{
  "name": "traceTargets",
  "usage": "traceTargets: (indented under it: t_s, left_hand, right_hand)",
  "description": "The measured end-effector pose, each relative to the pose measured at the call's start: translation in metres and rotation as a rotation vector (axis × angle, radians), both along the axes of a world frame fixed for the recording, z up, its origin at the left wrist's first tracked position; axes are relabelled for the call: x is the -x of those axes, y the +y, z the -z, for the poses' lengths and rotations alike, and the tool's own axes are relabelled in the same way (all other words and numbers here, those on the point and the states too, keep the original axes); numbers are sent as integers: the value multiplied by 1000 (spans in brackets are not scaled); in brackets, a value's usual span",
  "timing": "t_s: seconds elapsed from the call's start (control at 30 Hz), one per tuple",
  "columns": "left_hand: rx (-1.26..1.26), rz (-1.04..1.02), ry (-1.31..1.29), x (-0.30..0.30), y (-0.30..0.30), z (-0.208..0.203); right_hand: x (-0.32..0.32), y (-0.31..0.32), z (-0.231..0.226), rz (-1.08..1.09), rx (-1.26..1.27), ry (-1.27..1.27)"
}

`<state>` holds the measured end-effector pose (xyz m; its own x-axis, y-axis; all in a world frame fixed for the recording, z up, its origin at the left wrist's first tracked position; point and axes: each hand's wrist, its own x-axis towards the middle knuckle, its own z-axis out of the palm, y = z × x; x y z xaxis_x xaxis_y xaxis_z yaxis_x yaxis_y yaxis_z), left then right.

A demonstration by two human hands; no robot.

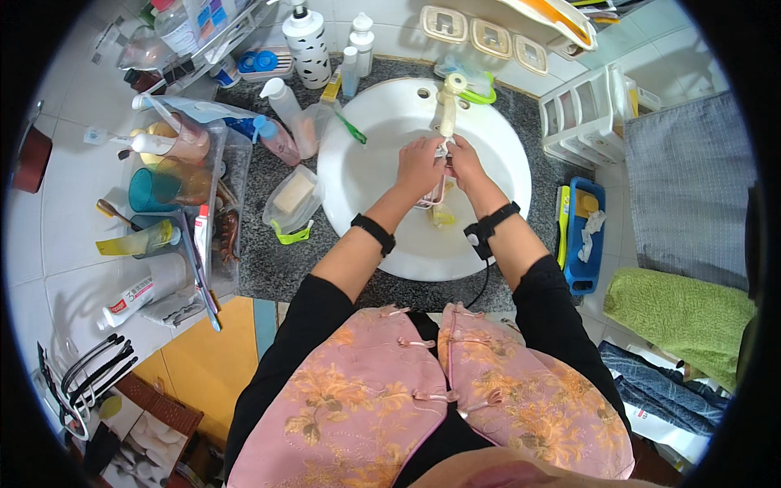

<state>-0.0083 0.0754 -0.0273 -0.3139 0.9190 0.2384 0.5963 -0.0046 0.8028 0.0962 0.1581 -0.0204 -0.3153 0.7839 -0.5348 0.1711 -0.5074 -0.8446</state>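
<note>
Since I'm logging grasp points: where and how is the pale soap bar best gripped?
Probably by its two long sides, pinched across the narrower width from above: the pale soap bar shows its broad face upward, and the open translucent dish surrounds it.

Surface (pixel 272 268): dark speckled stone, surrounding the white basin (pixel 500 187)
Left of basin: clear dish (pixel 307 216) is sitting there, holding a pale soap bar (pixel 294 191)
Back left: black-patched white pump bottle (pixel 309 55) is standing near a smaller white bottle (pixel 361 53)
Nearer left: blue-topped pink bottle (pixel 279 145) is resting beside another pump bottle (pixel 281 99)
</note>
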Motion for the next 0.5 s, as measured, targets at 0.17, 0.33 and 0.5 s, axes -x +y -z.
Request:
traceTargets:
  t_s: [0.17,0.33,0.5]
  left_hand:
    - [5,-85,173,10,-25,10]
    - [438,-234,-163,22,-34,34]
    - [581,-217,-410,11,-38,61]
  right_hand:
    - [8,18,4,-45,209,136]
    - [13,14,0,4,318,194]
    - [13,16,4,-8,259,208]
